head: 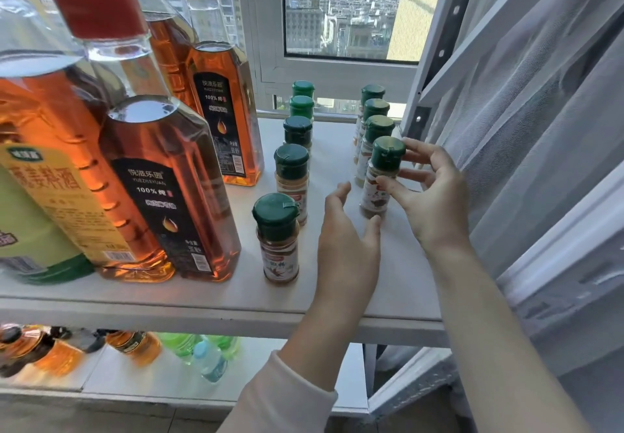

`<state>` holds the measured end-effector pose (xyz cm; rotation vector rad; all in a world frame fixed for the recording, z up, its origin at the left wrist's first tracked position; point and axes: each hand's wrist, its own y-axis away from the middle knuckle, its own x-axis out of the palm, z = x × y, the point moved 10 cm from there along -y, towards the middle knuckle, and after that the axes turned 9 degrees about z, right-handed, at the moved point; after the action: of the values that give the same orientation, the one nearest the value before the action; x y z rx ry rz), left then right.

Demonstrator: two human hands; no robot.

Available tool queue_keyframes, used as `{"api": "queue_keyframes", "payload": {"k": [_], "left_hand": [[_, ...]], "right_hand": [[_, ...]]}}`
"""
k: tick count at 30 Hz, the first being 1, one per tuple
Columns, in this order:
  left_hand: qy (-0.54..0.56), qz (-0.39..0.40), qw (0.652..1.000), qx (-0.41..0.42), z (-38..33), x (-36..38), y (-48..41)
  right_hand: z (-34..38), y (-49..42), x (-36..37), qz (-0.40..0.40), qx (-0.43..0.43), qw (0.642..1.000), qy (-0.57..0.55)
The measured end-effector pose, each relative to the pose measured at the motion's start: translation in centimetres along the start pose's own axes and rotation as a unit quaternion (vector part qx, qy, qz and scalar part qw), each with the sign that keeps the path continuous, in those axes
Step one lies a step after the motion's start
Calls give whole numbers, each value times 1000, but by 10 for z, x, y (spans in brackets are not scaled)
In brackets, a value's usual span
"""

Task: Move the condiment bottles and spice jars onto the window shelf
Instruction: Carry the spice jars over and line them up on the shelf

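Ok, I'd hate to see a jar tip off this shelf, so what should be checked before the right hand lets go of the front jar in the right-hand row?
1. The front jar stands upright with its base on the shelf: ok.
2. The right hand grips it, thumb on the label and fingers behind the cap: ok.
3. The left hand is open beside the jar's base, holding nothing: ok.
4. The jar lines up with the three jars behind it: ok.
5. Bare shelf lies between the jar and the front edge: ok.
6. The flip lid is fully closed: cannot tell.
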<state>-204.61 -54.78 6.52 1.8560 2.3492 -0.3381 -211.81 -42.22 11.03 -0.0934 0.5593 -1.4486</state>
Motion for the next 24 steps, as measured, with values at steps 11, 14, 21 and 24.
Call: {"api": "queue_keyframes", "payload": {"k": [11,14,21,24], "left_hand": [[-23,17,998,58,-15,-8,48],[-42,31,994,93,-23,-21,77],[-124,110,961,221,-3,-74,174],[-247,162,918,266,46,-90,214]], "right_hand": [[11,72,-6,6,43,999,-25],[29,109,-6,-10,46,999,-13],[48,234,32,-45,64,995,67],[18,301,72,-34,125,988,88]]}}
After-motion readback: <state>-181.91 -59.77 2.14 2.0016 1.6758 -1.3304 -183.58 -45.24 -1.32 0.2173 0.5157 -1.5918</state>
